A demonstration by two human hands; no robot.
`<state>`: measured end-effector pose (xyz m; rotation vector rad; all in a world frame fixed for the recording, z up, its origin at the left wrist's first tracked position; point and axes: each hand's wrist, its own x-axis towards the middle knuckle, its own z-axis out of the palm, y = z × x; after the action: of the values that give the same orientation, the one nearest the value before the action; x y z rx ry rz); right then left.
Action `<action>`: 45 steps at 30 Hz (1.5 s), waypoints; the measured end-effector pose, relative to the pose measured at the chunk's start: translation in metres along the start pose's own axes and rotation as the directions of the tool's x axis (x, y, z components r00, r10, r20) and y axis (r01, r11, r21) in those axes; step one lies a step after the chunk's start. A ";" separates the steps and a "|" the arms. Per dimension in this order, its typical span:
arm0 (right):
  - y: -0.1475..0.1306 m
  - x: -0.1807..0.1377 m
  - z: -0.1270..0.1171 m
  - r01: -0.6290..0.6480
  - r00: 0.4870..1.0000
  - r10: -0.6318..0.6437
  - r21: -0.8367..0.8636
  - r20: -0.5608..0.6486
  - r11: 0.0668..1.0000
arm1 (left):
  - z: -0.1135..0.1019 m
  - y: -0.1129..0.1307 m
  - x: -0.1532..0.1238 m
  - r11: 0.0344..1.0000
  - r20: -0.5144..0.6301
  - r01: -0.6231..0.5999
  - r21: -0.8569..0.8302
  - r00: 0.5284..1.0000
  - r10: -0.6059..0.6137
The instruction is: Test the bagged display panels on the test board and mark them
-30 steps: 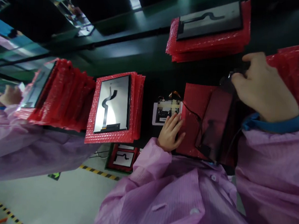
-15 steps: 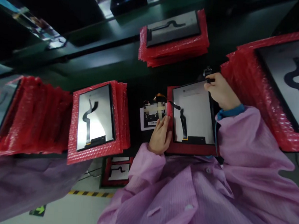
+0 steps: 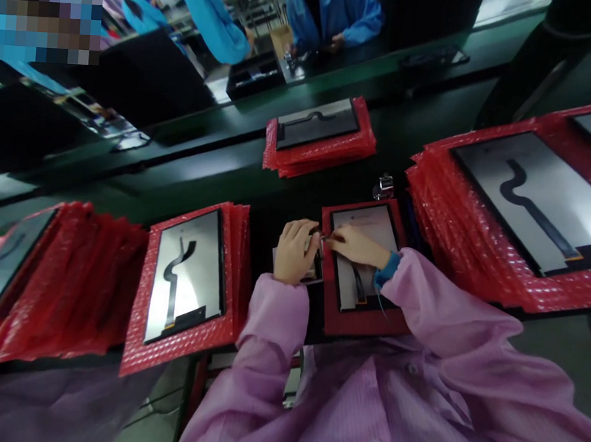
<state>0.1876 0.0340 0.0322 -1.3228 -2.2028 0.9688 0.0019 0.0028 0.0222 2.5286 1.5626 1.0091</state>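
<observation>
a long dark green bench [image 3: 203,169] runs across, people in blue coats [image 3: 338,13] beyond it.

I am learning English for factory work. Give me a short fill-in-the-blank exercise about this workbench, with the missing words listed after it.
1. The panel under the right hand lies on ____ bubble wrap.
2. The left hand rests on a small circuit board, which lies to the ____ of that panel.
3. The cuff at the right wrist is ____.

Missing words: red; left; blue.
</observation>
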 end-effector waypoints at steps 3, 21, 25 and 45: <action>-0.002 -0.004 0.005 0.042 0.999 -0.042 0.036 -0.012 0.998 | 0.006 -0.017 0.021 0.995 0.171 -0.077 -0.064 0.981 0.087; 0.005 -0.011 0.016 0.133 0.991 -0.133 0.027 -0.020 0.991 | 0.003 -0.010 0.011 0.992 0.301 -0.091 -0.092 0.947 0.115; 0.006 -0.011 0.016 0.140 0.990 -0.139 0.028 -0.030 0.990 | 0.004 -0.010 0.010 0.992 0.278 -0.083 -0.098 0.955 0.108; 0.010 -0.007 -0.004 0.154 0.988 -0.153 -0.058 0.017 0.986 | -0.003 -0.017 0.005 0.968 0.038 0.178 -0.177 0.984 -0.174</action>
<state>0.1995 0.0328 0.0284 -1.1545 -2.3208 0.8629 -0.0117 0.0149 0.0216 2.2317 1.5779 1.0441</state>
